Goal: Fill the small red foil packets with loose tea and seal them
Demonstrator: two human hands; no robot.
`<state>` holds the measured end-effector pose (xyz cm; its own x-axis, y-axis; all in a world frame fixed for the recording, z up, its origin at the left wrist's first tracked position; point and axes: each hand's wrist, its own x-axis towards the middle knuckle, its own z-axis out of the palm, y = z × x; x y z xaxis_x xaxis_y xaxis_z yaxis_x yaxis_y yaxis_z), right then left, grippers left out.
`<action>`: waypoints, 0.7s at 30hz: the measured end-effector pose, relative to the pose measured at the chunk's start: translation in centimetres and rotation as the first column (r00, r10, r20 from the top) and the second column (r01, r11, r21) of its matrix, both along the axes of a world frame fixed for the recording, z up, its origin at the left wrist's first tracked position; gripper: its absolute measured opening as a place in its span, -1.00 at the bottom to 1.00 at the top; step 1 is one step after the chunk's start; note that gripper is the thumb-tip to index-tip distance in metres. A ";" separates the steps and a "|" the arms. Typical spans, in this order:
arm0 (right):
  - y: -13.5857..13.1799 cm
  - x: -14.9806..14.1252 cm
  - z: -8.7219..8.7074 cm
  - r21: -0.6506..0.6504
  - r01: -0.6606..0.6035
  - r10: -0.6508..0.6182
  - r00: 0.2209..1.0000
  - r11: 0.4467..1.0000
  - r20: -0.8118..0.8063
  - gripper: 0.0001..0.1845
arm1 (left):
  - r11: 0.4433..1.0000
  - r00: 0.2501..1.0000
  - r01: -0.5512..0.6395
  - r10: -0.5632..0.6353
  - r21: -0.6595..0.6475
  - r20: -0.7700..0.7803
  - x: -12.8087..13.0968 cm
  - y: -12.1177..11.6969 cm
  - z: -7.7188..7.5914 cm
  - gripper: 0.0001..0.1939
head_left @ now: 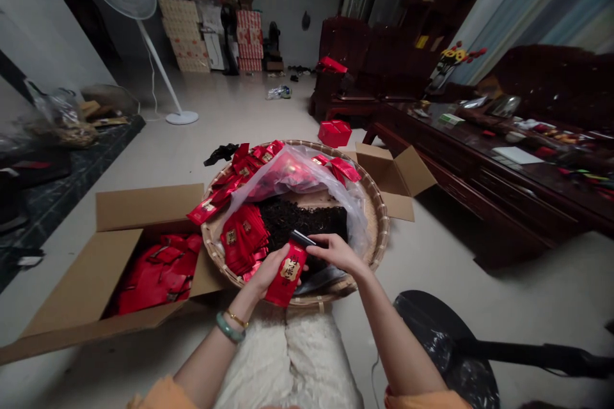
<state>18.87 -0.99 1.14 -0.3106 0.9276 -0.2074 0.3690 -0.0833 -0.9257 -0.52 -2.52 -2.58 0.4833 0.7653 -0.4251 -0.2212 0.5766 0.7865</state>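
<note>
My left hand (269, 271) is wrapped round an upright red pouch (288, 275) with a gold label and dark lettering. At the pouch's top edge, my right hand (336, 251) pinches a short black bar-like piece (303, 238) with a pale edge; its exact kind I cannot make out. Both hands are over the near side of a round woven bamboo tray (382, 211). Inside it, a clear plastic bag (357, 220) lies open around dark, curled, dried leaf-like material (288, 214). Flat red pouches (244, 239) lie stacked left of my hands, with more red packets (240, 172) along the far left rim.
An open carton (86, 268) of red packets (160, 275) stands left of the tray; another open carton (400, 172) is beyond it at right. A small red box (334, 133) sits behind. A black round base (444, 339) is near my right arm. Dark wooden table (460, 153) at right.
</note>
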 end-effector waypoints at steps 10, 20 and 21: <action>1.2 -1.0 -1.4 -0.059 0.026 -0.025 0.999 0.998 0.020 -0.57 | 0.999 0.998 0.046 -0.046 -0.019 -0.050 -0.7 0.2 -0.2 -0.35; 1.1 -1.2 -1.5 -0.011 0.032 -0.031 0.999 0.999 0.042 -0.57 | 0.999 1.000 0.015 -0.015 -0.030 -0.023 -0.7 0.3 -0.8 -0.33; 1.1 -1.3 -1.5 -0.011 0.032 -0.031 0.999 0.999 0.044 -0.57 | 0.999 1.000 0.013 -0.014 -0.031 -0.023 -0.8 0.3 -0.7 -0.33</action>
<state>17.58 0.08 -0.38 -0.2716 0.9344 -0.2305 0.4058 -0.1060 -0.9078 -1.27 -2.22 -3.27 0.4833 0.7450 -0.4597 -0.1951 0.6035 0.7731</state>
